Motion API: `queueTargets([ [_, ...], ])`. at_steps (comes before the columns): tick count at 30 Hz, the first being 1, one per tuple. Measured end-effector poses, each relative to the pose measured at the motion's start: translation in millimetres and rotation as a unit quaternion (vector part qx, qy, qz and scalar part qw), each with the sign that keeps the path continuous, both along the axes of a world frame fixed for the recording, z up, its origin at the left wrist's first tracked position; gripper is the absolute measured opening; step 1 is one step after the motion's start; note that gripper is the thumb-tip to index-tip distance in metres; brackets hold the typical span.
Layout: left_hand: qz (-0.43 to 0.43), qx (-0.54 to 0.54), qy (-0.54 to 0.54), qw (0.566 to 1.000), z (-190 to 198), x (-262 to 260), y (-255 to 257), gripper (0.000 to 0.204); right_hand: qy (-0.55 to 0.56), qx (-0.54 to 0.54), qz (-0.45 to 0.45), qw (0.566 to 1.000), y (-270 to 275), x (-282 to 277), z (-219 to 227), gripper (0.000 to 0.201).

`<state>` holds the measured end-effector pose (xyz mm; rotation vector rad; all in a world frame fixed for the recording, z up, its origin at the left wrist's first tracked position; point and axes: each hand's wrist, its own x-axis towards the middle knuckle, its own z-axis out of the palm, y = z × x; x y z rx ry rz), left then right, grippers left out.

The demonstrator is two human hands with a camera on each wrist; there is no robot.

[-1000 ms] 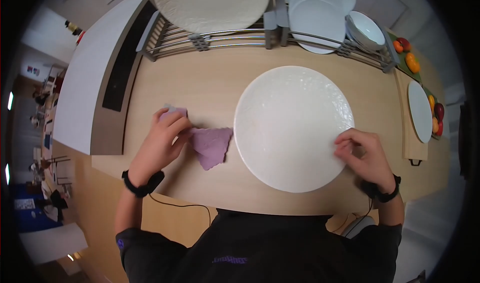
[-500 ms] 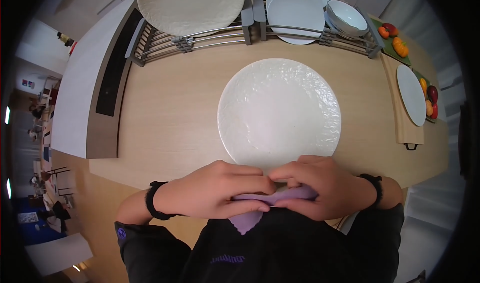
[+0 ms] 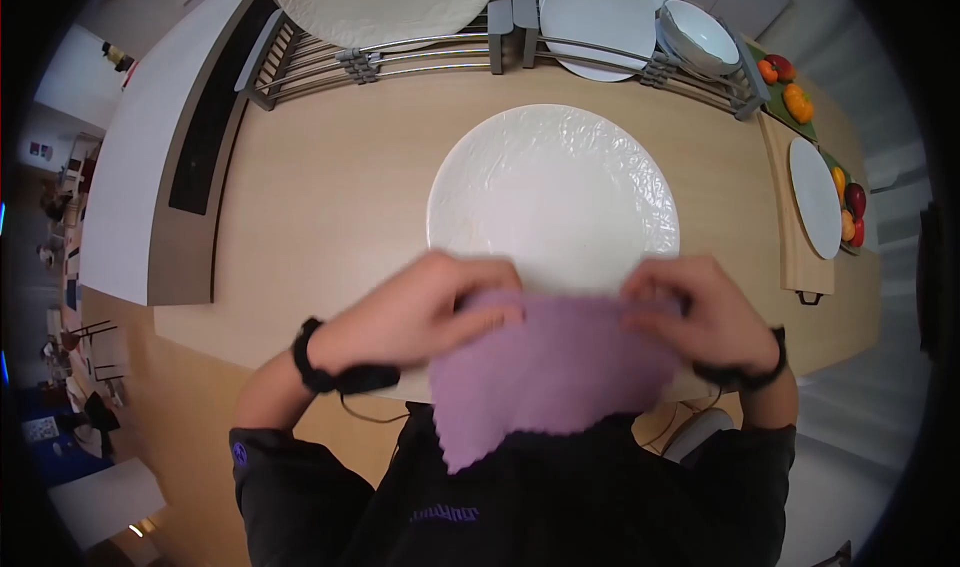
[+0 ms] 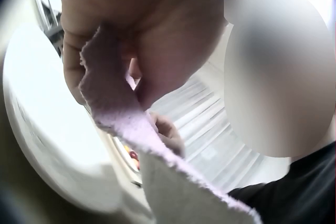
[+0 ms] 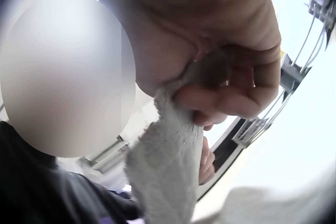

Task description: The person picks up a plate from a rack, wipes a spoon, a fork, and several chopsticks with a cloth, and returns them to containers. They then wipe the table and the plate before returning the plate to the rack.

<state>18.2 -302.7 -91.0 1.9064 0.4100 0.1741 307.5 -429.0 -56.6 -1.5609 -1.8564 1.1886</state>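
A purple cloth (image 3: 550,377) with ragged edges hangs spread between the two hands, over the near edge of the table and in front of the dark shirt. My left hand (image 3: 430,312) pinches its upper left part between thumb and fingers. At the upper right, my right hand (image 3: 710,312) grips it likewise. The wrist views show a paler, greyish face of the cloth (image 5: 165,166) hanging below the right hand's curled fingers. Just beyond the hands lies a large round white plate (image 3: 540,197), its near rim hidden behind the cloth.
At the back, a metal dish rack (image 3: 430,60) holds a big plate, several smaller white plates and bowls (image 3: 700,39). A wooden board (image 3: 793,252) with a white plate (image 3: 815,197) sits at the right, near fruit or vegetables (image 3: 797,104). A white-topped block (image 3: 150,167) borders the left.
A second ago the cloth lay on the table left of the plate under the left hand. Then both hands held it bunched at the table's near edge; now it hangs spread between them.
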Motion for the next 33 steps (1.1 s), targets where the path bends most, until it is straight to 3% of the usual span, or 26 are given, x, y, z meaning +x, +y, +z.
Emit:
queueTargets([
  [1,0.040,0.030,0.051,0.997,-3,8,13,0.015,-0.051,0.050,-0.003,0.997,30,9,-15,0.019],
  [2,0.092,0.153,0.033,0.983,-26,17,38,0.018,-0.106,0.103,-0.002,0.989,56,15,-32,0.023],
  [3,0.117,0.173,0.057,0.976,-28,20,47,0.022,-0.170,0.150,-0.034,0.973,65,15,-45,0.033],
  [5,0.180,0.310,-0.046,0.932,-51,16,62,0.026,-0.333,0.322,-0.049,0.885,68,-4,-48,0.043],
  [8,0.260,0.514,-0.030,0.817,-67,1,89,0.031,-0.281,0.307,0.055,0.907,65,-35,-40,0.049],
  [10,0.266,0.268,0.054,0.924,-59,-3,97,0.032,-0.226,0.243,0.133,0.934,69,-54,-51,0.054],
  [11,0.260,0.138,0.090,0.951,-55,-2,103,0.033,-0.200,0.212,0.168,0.942,72,-62,-57,0.057],
  [12,0.244,0.086,0.069,0.963,-64,-1,109,0.034,-0.213,0.222,0.198,0.931,74,-71,-66,0.059],
  [17,0.192,-0.040,0.046,0.979,-88,-4,113,0.030,-0.261,0.213,0.316,0.887,70,-92,-82,0.066],
  [21,0.167,-0.152,0.020,0.974,-97,-7,117,0.025,-0.279,0.101,0.338,0.893,47,-72,-65,0.067],
  [23,0.170,-0.144,0.025,0.975,-91,-8,115,0.024,-0.290,0.041,0.342,0.893,30,-55,-54,0.067],
  [27,0.147,-0.096,-0.004,0.984,-99,-10,115,0.026,-0.331,-0.043,0.233,0.913,-7,-25,-48,0.070],
  [29,0.123,-0.155,0.002,0.980,-96,-12,120,0.028,-0.373,-0.048,0.170,0.911,-17,-18,-47,0.071],
  [32,0.102,-0.208,0.020,0.973,-89,-10,122,0.032,-0.323,-0.010,0.033,0.946,-13,-8,-51,0.074],
  [33,0.100,-0.218,0.029,0.970,-88,-11,123,0.033,-0.344,0.000,0.021,0.939,-7,-4,-56,0.074],
])
